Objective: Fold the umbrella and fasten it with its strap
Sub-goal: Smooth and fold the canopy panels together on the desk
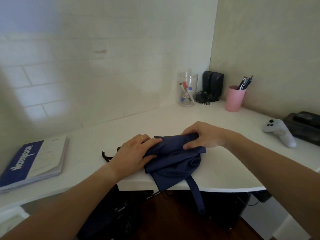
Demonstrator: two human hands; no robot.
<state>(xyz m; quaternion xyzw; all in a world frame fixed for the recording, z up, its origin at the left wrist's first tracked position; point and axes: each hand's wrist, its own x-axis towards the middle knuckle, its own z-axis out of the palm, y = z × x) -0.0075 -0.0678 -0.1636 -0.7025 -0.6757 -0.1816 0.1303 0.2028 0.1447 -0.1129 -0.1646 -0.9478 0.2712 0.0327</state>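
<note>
A navy blue umbrella (174, 161) lies collapsed on the white desk (216, 163), its loose cloth bunched and draped over the front edge. Its blue strap (196, 194) hangs down past the desk edge, unfastened. My left hand (136, 153) wraps around the umbrella's left end, with a gold ring on one finger. A black wrist loop (107, 155) pokes out to the left of that hand. My right hand (204, 135) pinches the cloth at the umbrella's far right end, fingers curled over the fabric.
A blue notebook (32, 163) lies at the left. At the back stand a clear jar of markers (187, 90), black speakers (213, 87) and a pink pen cup (234, 98). A white game controller (279, 132) and a dark box (306, 125) sit right.
</note>
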